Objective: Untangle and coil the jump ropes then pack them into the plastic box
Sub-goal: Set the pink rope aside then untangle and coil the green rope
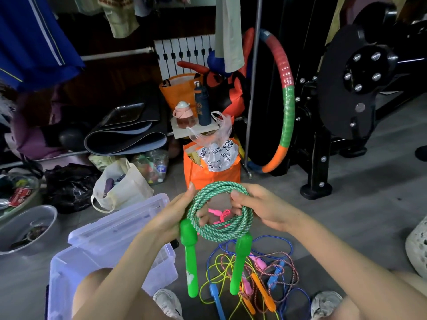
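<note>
Near left on the floor, clear plastic box point(92, 262), lid open. Just right, left grip point(168, 218) curled round the left side of a coiled green-and-white braided jump rope point(218, 235), green handles point(190, 257) dangling; right grip point(261, 206) pinching its top right strands. Below, on the floor, tangle of thin coloured jump ropes point(262, 265).

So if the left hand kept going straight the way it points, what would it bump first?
Probably the orange bag on the floor just past it, though depth is hard to judge. The left hand grips the green rope coil.
</note>
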`<state>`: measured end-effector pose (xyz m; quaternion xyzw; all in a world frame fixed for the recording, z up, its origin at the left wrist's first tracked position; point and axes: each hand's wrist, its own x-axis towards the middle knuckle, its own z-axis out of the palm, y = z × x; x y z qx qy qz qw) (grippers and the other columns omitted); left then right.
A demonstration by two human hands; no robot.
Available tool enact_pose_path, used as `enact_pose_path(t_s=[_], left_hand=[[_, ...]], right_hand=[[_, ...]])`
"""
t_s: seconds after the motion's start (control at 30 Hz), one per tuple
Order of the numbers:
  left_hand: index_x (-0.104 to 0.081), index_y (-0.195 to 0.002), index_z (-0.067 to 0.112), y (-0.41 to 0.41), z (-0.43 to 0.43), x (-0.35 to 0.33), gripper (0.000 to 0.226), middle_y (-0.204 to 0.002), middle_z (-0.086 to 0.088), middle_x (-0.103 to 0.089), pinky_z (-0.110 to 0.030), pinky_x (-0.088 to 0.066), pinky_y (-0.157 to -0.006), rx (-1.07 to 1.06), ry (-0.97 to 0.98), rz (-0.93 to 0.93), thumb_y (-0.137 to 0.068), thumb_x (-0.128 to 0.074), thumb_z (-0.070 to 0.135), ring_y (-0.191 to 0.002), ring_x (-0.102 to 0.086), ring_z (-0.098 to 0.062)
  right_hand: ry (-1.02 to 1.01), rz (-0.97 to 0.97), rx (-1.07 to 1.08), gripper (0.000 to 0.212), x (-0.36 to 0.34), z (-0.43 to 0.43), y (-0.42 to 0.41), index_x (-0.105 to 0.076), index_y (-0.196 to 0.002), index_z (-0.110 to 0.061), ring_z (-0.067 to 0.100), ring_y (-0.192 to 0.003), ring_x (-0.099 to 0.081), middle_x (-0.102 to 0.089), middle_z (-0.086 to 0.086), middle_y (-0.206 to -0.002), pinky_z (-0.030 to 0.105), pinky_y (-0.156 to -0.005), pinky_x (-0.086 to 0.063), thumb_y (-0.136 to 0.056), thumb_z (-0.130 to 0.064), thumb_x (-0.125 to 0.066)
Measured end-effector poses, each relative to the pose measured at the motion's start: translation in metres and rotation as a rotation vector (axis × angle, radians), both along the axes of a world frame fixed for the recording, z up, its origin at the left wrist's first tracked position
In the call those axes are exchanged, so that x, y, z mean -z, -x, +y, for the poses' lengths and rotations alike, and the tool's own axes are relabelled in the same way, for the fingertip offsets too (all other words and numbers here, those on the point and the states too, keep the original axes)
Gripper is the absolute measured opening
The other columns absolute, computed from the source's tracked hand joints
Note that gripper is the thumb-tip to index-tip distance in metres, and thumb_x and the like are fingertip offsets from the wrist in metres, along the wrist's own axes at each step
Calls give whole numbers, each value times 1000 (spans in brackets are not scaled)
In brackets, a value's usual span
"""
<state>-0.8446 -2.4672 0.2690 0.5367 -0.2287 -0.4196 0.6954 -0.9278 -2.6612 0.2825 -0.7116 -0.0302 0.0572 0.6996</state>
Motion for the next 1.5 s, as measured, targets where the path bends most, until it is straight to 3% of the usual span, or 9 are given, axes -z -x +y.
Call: enact_pose_path(t_s=[0.1, 0.3, 0.47, 0.6, 0.77, 1.1, 1.2, 1.37, 1.5], left_hand=[[-55, -102, 3, -2, 6, -2, 83, -75, -20, -68, -33, -54, -67, 29, -57, -60, -60, -67, 73, -71, -67, -30], [-73, -95, 12, -9, 8, -25, 90, -103, -11, -72, -27, -47, -91, 33, -299, -322, -55, -51, 89, -99, -67, -22], [-74, -72, 7, -10, -10, -33, 77, -80, -18, -71, -30, -56, -72, 24, -230, -234, -56, -62, 81, -75, -70, -27], [-56, -91, 9, -7, -15, -35, 48, -65, -13, -65, -27, -51, -50, 22, -170, -215, -75, -61, 54, -49, -62, -22], [-64, -73, 23, -4, -23, -26, 14, -49, 2, -30, -27, -36, -49, -55, -192, -269, -83, -67, 33, -40, -29, -11], [-25, -62, 20, -19, -22, -16, 41, -46, 5, -18, -15, -23, -38, -236, -198, -193, -76, -61, 34, -39, -14, -9], [-25, -65, 21, -18, -19, -14, 40, -47, 6, -18, -15, -22, -36, -218, -221, -182, -75, -60, 35, -39, -15, -7], [-21, -68, 21, -7, -18, -17, 44, -51, 7, -12, -19, -14, -42, -155, -317, -216, -80, -50, 53, -41, -12, -9], [-34, -79, 25, 1, -23, -23, 31, -55, 4, -9, -20, -14, -43, -153, -384, -244, -93, -36, 52, -43, -11, -10]], right_hand=[[77, 10, -25, 24, -4, -2, -1, -42, -74, -11, 9, -58, -44, -40, -2, -65, 18, -63, -38, -98, -16, -41], [289, -46, -134, 30, -20, -5, -6, -40, -70, -12, 12, -59, -40, -39, 2, -64, 19, -65, -39, -99, -15, -39], [338, -59, -129, 26, -27, -3, -13, -42, -73, -13, 14, -60, -40, -39, 6, -65, 34, -66, -36, -99, -16, -40], [350, -35, -121, 18, -26, -4, -18, -47, -81, -12, 12, -59, -40, -39, 7, -67, 28, -63, -38, -99, -14, -43], [448, -57, -74, 19, -19, -4, -23, -49, -78, -17, 2, -57, -45, -47, 0, -65, 17, -62, -39, -97, -16, -47], [227, 101, -87, 43, 11, -43, -18, -55, -114, -11, 6, -86, -61, -65, 4, -98, 14, -76, -48, -77, 6, -69], [592, 2, 48, 34, 14, -61, -16, -63, -97, -14, 0, -74, -59, -64, -2, -84, 11, -68, -44, -77, 13, -63], [1329, -496, 487, 5, 1, -83, -14, -67, -83, -21, 24, -82, -59, -65, -4, -89, 35, -69, -49, -81, -25, -66], [1081, -700, 726, 20, -15, -72, -20, -65, -89, -15, 24, -74, -65, -65, 1, -89, 38, -62, -53, -88, -30, -51]])
